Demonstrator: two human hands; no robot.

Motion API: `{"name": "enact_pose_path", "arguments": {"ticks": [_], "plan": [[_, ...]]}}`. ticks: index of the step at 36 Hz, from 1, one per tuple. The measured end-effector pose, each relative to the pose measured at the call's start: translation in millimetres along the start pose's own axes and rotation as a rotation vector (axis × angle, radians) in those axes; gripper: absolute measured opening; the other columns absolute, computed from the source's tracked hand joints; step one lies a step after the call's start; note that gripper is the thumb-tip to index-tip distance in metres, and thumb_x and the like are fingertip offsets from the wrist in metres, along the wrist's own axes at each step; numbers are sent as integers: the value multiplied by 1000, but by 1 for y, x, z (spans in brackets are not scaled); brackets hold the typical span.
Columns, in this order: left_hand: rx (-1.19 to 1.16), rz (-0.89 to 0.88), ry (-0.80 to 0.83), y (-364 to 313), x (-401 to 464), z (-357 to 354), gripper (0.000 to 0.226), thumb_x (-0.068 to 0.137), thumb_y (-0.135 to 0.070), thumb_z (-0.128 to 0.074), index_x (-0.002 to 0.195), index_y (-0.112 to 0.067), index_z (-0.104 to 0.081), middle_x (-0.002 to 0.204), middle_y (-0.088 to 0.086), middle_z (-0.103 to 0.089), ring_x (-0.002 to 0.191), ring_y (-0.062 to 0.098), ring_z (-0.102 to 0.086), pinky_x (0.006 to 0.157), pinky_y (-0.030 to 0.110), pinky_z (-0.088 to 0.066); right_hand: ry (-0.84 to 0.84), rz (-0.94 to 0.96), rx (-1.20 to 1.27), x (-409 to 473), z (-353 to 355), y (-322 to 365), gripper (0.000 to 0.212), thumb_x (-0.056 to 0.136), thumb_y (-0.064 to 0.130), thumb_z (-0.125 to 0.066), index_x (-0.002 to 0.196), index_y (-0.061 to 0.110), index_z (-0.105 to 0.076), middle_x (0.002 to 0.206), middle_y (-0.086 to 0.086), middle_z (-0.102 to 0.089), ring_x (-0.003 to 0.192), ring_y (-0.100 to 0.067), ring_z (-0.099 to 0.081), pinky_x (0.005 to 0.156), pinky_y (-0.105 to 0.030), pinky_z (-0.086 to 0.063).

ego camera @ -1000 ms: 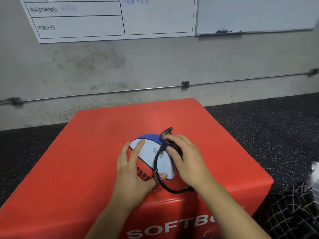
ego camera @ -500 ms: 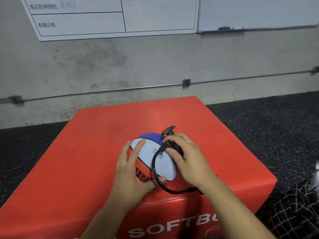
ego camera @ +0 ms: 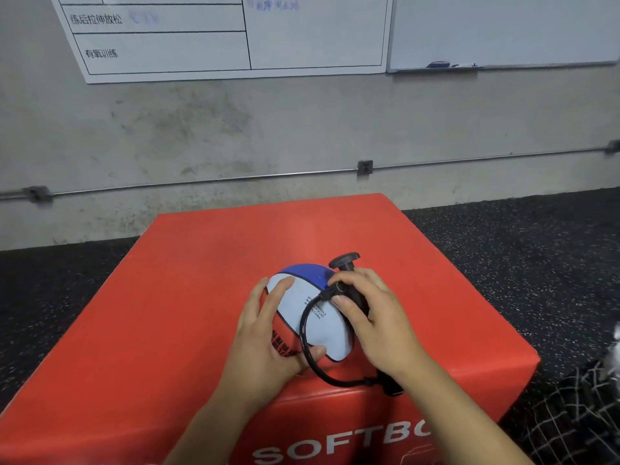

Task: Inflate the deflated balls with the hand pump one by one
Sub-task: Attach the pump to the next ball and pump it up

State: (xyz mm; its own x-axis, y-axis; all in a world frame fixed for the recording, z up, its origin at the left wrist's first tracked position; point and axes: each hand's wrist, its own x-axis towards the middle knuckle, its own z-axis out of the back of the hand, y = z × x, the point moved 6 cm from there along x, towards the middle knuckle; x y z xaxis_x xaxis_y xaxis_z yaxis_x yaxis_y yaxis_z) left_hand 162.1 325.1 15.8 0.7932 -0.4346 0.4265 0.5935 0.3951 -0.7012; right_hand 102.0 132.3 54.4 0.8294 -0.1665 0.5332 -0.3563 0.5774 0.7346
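Note:
A deflated ball [ego camera: 315, 317] with white, blue and red panels lies near the front edge of a red soft box [ego camera: 188, 297]. My left hand [ego camera: 265, 333] presses on the ball's left side, fingers spread over it and thumb by the hose. My right hand [ego camera: 372, 317] grips the black hand pump [ego camera: 349, 280], whose T-handle sticks up behind the ball. My fingertips pinch the hose end against the ball's white panel. The pump's black hose [ego camera: 308, 350] loops down across the ball and back under my right wrist.
The red box stands on dark speckled rubber flooring [ego camera: 523, 256], close to a grey concrete wall [ego camera: 302, 129] with whiteboards [ego camera: 235, 31]. A black-and-white checked fabric [ego camera: 577, 414] lies at the lower right beside the box.
Both hands stay on the ball and pump in nearly the same place. The view has shifted slightly, and the pump's handle now shows a little higher behind the ball.

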Motion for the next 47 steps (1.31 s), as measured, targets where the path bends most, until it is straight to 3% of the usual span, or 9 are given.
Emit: {"name": "enact_pose_path", "arguments": {"ticks": [7,11,16,20,25,31,37,42,47], "plan": [[35,-19,-22,0,3,-2,107,56,-84,-79,147,-71,-23,169,-20,-15,155,6,-21,121,37,-30,-27,10,25,-3,6,2,25,100,6,-67,118,23,-71,116,7,-63,113,-10,-61,95,-12,-39],[40,0,-50,0,4,-3,107,57,-77,-80,149,-68,-24,169,-19,-18,154,2,-20,119,32,-30,-107,44,68,1,12,8,25,100,16,-63,117,33,-68,115,7,-66,114,-12,-62,97,-16,-41],[-2,37,-132,7,6,12,99,59,-69,-83,146,-57,-39,157,-19,-37,146,-7,-30,116,23,-29,-216,86,44,13,42,17,26,101,20,-61,117,41,-63,112,10,-67,110,-8,-63,97,-16,-43],[30,60,-167,13,5,24,102,57,-71,-81,148,-50,-42,157,-18,-37,143,-13,-26,114,22,-27,-166,-79,-39,11,45,-31,20,102,20,-66,118,32,-68,114,9,-70,111,-10,-64,100,-25,-46],[41,87,-167,17,1,28,103,56,-77,-78,148,-53,-39,161,-18,-33,142,-19,-20,115,23,-24,-115,-256,-206,11,37,-84,19,99,16,-69,115,27,-70,100,0,-69,94,-16,-61,82,-13,-39],[83,70,-180,11,1,31,100,57,-77,-77,147,-60,-35,163,-22,-27,142,-22,-15,113,20,-22,-133,-423,-284,12,16,-130,22,98,16,-69,120,21,-70,102,-7,-69,99,-28,-63,82,-33,-42],[65,57,-198,14,4,34,105,59,-73,-80,153,-50,-38,164,-18,-30,151,-4,-25,117,28,-28,-135,-589,-341,20,5,-158,29,101,21,-66,130,19,-65,110,-13,-70,109,-35,-63,87,-39,-45],[88,62,-141,21,3,26,107,56,-76,-79,152,-56,-36,166,-23,-24,152,-5,-22,117,30,-28,0,-714,-363,26,-1,-171,45,103,20,-62,147,20,-55,134,-18,-64,128,-35,-57,102,-37,-43],[92,50,-137,22,9,25,106,56,-76,-79,151,-57,-36,164,-26,-25,151,-6,-24,114,29,-30,118,-708,-363,31,-12,-172,50,100,16,-66,148,21,-56,145,-12,-61,138,-29,-52,112,-32,-38]]}}
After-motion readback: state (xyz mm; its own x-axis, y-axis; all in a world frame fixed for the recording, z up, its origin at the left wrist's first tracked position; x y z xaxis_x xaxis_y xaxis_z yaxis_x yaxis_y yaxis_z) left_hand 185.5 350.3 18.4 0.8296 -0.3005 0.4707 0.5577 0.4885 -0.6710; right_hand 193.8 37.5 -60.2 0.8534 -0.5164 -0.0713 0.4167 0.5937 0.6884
